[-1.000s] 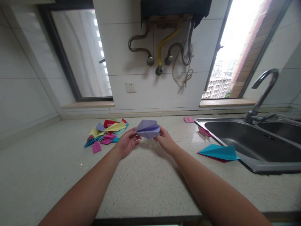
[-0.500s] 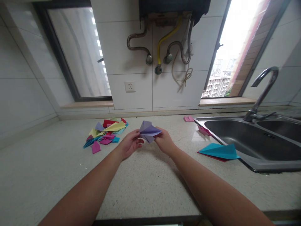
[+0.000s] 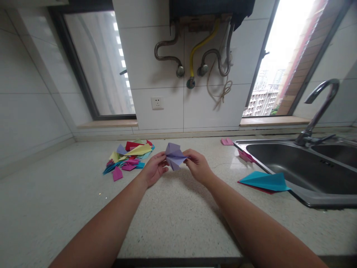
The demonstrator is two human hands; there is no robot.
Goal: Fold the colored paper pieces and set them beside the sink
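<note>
Between my two hands is a folded purple paper plane (image 3: 174, 156), held above the countertop with its wings spread and its narrow tip toward the right. My left hand (image 3: 155, 168) pinches its wide left end between thumb and fingers. The thumb and fingers of my right hand (image 3: 197, 165) are closed on the pointed right end. Left of my left hand lies a pile of folded coloured papers (image 3: 128, 155) in yellow, red, blue, pink and purple. To the right of my right arm, a blue paper plane (image 3: 264, 181) rests on a red one.
A steel sink (image 3: 279, 156) with a curved tap (image 3: 320, 108) is set in the speckled countertop (image 3: 178, 223) at right. Pink folded papers (image 3: 245, 156) lie at its left rim. Hoses and a yellow pipe (image 3: 192, 56) run down the tiled wall.
The purple plane has tilted so that more of its spread wings shows. My right hand has shifted slightly to the right along its tip. The whole view has moved a little.
</note>
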